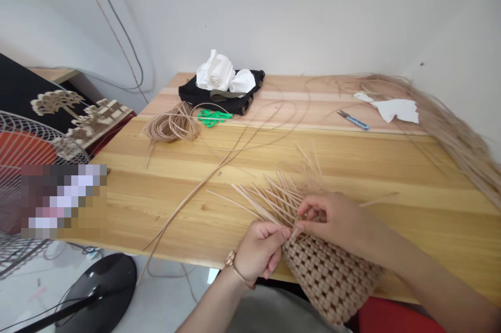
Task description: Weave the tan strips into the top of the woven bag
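In the head view, the weave (332,281) sits at the near edge of the table (136,202), its open-holed body slanting down over the edge toward the person's lap and its loose strands (274,197) fanned out over the wood. This placing seems to bring the worked rim close to both hands and to leave the ends room to lie apart.

The left hand (263,250) holds the weave's upper left corner, thumb and forefinger pressed together in a pinch, the other fingers curled under; the grip likely steadies the rim. The right hand (332,218) arches over the same rim, just beside the left fingertips. Its thumb and forefinger bend toward a short strand there, but whether they close on it cannot be told; the 2 hands meet at 1 spot, presumably because the strand there needs both.

Farther back, a coil (172,124) lies beside a black bag (221,105) topped with white tissue (215,72), probably out of the hands' way. Snips (354,120) rest to the right, near white paper (397,110), and a long bundle (450,134) runs along the right side, seemingly laid lengthwise to limit tangles.
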Tool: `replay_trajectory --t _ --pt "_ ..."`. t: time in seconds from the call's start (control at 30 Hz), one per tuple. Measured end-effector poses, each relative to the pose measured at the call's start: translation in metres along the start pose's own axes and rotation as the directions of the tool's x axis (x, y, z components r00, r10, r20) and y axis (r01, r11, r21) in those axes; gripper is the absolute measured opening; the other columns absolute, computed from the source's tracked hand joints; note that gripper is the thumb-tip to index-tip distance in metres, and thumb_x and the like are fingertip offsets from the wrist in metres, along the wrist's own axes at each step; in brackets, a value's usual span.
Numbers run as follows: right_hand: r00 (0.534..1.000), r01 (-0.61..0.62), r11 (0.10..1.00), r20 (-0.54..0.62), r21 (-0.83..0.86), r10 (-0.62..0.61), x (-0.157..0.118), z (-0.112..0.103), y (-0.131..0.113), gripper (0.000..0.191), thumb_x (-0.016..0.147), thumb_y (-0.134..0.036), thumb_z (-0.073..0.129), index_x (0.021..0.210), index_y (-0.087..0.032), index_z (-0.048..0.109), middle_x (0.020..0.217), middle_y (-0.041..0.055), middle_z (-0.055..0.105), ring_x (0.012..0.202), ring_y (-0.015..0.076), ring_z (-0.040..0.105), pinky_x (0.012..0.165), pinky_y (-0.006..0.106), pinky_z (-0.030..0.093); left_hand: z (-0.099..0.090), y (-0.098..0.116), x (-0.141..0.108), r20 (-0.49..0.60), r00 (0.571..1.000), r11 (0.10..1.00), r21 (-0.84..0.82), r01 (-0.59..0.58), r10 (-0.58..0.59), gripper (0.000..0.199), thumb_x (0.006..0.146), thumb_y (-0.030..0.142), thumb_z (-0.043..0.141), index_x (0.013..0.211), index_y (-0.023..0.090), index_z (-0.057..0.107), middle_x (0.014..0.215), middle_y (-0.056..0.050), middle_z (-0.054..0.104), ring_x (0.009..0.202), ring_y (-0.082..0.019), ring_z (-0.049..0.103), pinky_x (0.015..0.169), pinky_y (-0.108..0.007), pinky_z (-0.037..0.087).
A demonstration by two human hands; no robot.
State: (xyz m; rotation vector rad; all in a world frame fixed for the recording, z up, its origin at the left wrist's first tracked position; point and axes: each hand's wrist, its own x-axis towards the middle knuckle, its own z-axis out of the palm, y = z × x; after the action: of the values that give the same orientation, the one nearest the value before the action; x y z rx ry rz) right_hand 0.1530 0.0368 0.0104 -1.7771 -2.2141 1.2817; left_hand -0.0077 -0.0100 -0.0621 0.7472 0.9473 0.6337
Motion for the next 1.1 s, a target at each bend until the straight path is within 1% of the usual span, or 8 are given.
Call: replay_trajectory --t 0.13,0.23,0.37,0.57,0.83,0.9,1.0,1.1 --pt "0.999 -0.039 0.999 0.023 0.013 0.039 0.006 0.002 0.005 0.021 0.064 -0.032 0.062 0.079 -0.016 0.061 0.061 0.0008 0.06 0.057 0.0137 0.053 0.05 0.023 0.036 0.0 0.0 -0.001 -0.009 1.0 1.0 -0.003 -0.011 0.011 0.034 0.073 0.042 0.056 0.057 0.013 0.05 0.026 0.01 0.036 0.02 -0.001 0.023 0.023 -0.014 0.012" --pt "0.996 -0.076 0.997 0.058 0.016 0.075 0.01 0.001 0.005 0.022 0.06 -0.03 0.064 0.077 -0.016 0.061 0.053 -0.0028 0.052 0.05 0.0104 0.045 0.043 0.021 0.03 0.001 0.0 -0.002 -0.014 1.0 1.0 -0.002 -0.004 0.004 0.035 0.072 0.044 0.057 0.056 0.013 0.049 0.026 0.01 0.036 0.02 -0.002 0.024 0.023 -0.014 0.012" --pt "0.987 -0.105 0.992 0.129 0.066 0.096 0.015 -0.004 0.002 0.02 0.057 -0.028 0.065 0.072 -0.015 0.06 0.052 -0.0041 0.048 0.047 0.008 0.04 0.041 0.019 0.027 0.001 0.0 -0.001 -0.012 1.0 1.0 -0.015 0.007 -0.007 0.036 0.071 0.044 0.058 0.054 0.014 0.048 0.026 0.01 0.036 0.02 -0.002 0.024 0.023 -0.014 0.013" --pt "0.971 -0.089 0.99 0.233 0.11 0.061 0.021 -0.008 -0.001 0.013 0.058 -0.023 0.063 0.067 -0.014 0.062 0.051 -0.0041 0.048 0.047 0.0071 0.04 0.04 0.018 0.027 0.001 -0.003 0.0 -0.019 1.0 0.999 -0.036 0.013 -0.013 0.037 0.07 0.044 0.058 0.051 0.014 0.047 0.026 0.009 0.037 0.02 -0.001 0.025 0.023 -0.014 0.012" --pt "0.953 -0.061 0.992 0.303 0.114 0.024 0.025 -0.012 0.0 0.013 0.06 -0.025 0.062 0.069 -0.015 0.064 0.049 -0.004 0.049 0.046 0.0068 0.039 0.041 0.018 0.026 0.006 -0.002 -0.001 -0.14 0.99 0.999 -0.034 0.01 -0.014 0.037 0.068 0.046 0.058 0.052 0.013 0.051 0.025 0.008 0.038 0.019 -0.003 0.026 0.021 -0.014 0.013" --pt "0.944 -0.053 0.992 0.329 0.111 0.014 0.025 -0.015 0.001 0.015 0.061 -0.026 0.063 0.071 -0.015 0.064 0.049 -0.0045 0.048 0.045 0.0064 0.038 0.04 0.018 0.026 0.006 -0.002 -0.001 -0.136 0.991 0.999 -0.032 0.004 -0.009 0.036 0.068 0.046 0.058 0.057 0.012 0.055 0.025 0.009 0.037 0.019 -0.002 0.025 0.022 -0.013 0.013" --pt "0.93 -0.028 0.995 0.367 0.097 -0.01 0.025 -0.019 0.003 0.018 0.062 -0.03 0.064 0.073 -0.016 0.064 0.051 -0.005 0.048 0.045 0.0062 0.037 0.041 0.018 0.026 0.006 -0.001 -0.002 -0.099 0.995 1.0 -0.027 -0.002 0.0 0.034 0.069 0.044 0.058 0.065 0.01 0.059 0.025 0.009 0.036 0.02 -0.002 0.024 0.022 -0.013 0.013" --pt "0.921 0.005 0.993 0.387 0.115 -0.05 0.026 -0.02 0.004 0.016 0.064 -0.029 0.063 0.072 -0.016 0.064 0.052 -0.0046 0.049 0.048 0.0067 0.039 0.043 0.018 0.027 0.005 -0.001 -0.002 -0.081 0.997 1.0 -0.026 -0.001 -0.001 0.033 0.07 0.043 0.058 0.065 0.01 0.059 0.025 0.009 0.036 0.02 -0.002 0.024 0.022 -0.012 0.013"
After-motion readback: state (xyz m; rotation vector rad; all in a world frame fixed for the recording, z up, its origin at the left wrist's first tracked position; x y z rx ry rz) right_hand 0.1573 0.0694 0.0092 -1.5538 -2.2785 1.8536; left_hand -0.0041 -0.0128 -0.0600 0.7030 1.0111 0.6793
